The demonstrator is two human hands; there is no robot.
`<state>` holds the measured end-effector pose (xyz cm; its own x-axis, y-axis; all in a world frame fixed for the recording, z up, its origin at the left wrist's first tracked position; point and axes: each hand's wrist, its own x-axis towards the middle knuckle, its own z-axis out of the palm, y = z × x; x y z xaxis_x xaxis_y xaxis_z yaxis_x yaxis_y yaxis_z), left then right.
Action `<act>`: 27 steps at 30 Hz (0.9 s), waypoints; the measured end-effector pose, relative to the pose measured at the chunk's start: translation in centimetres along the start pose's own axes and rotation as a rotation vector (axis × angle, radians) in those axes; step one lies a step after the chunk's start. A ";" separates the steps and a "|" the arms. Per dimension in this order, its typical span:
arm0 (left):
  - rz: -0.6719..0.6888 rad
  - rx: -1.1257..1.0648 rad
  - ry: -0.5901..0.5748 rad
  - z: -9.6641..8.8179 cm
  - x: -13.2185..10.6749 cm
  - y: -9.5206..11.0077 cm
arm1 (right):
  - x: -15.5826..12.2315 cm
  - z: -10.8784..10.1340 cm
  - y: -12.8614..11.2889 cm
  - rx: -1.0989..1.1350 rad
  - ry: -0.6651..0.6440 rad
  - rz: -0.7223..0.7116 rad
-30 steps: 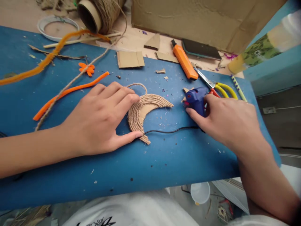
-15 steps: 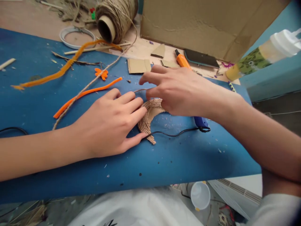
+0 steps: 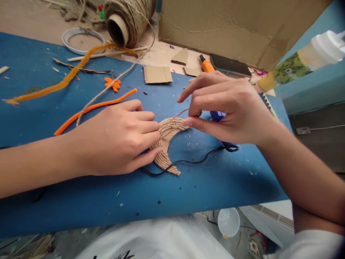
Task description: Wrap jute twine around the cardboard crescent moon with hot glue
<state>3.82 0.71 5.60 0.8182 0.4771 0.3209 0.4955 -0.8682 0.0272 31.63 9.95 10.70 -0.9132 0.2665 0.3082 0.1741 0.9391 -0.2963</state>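
Left hand flat, pinning twine-wrapped crescent; right hand at two o'clock of it, pinching loose twine end.

At the centre of the frame the crescent is flat brown cardboard wrapped in rough, fibrous jute twine, matt throughout. The blue board beneath looks matt and scuffed, speckled with fibre crumbs. The cord across it is smooth black rubbery plastic. At upper left the pipe cleaners are fuzzy orange; the twine spool has a hairy winding on a smooth card core. The box at the top is dull, creased cardboard
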 end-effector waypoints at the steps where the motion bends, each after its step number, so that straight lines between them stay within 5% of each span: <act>1: -0.013 0.007 0.031 0.3 0.0 -0.1 | -0.3 0.7 -0.1 -0.058 0.057 0.024; 6: -0.120 0.074 0.161 1.9 -0.1 -0.1 | -1.6 4.2 -0.9 -0.354 0.196 0.188; 10: -0.027 0.122 0.244 2.4 -0.2 -0.1 | -1.5 5.4 -1.3 -0.481 0.189 0.266; 16: 0.055 0.193 0.252 2.3 -0.5 -0.2 | -0.4 4.7 -1.6 -0.484 0.226 0.318; 23: -0.009 0.236 0.218 2.4 -1.0 -0.2 | -0.3 3.2 -1.9 -0.126 0.118 0.401; 27: 0.031 0.225 0.244 2.4 -0.8 -0.2 | -0.8 3.7 -1.2 -0.201 0.131 0.376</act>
<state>3.78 0.86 3.09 0.7535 0.3802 0.5364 0.5454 -0.8170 -0.1870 30.76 7.87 7.48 -0.7206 0.6108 0.3280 0.5652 0.7916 -0.2324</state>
